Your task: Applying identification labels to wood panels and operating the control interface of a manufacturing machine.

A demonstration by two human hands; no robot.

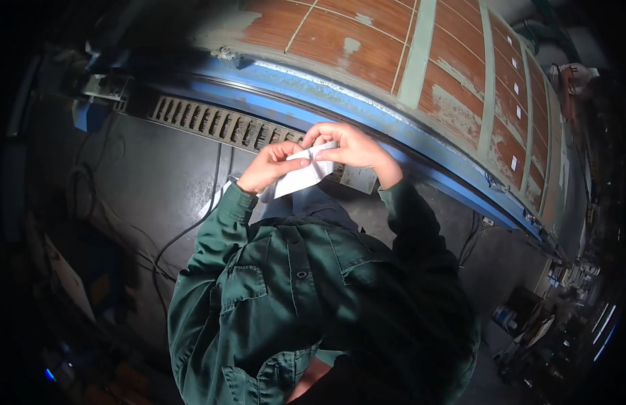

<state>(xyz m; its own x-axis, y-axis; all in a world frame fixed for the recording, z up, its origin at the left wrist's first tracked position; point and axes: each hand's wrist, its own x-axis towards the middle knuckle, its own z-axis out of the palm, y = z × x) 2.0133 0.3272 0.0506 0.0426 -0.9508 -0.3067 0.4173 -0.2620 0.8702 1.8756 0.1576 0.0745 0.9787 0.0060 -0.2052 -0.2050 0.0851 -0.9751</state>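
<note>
A small white sheet of paper [299,182] is held up in front of my body, between both hands. My left hand [264,166] pinches its left side, thumb lying along the top face. On the right side my right hand [350,148] grips the sheet between thumb and curled fingers. The two hands nearly meet at a fold or edge in the middle of the paper. Whether it is one sheet or several layers I cannot tell.
Ahead runs a blue metal frame [313,88] with a slotted metal strip [212,123] along its near side. It carries a large surface of reddish-brown panels [347,40] with pale green bands; small white labels [514,162] lie on the right panels. A black cable [185,229] crosses the grey floor.
</note>
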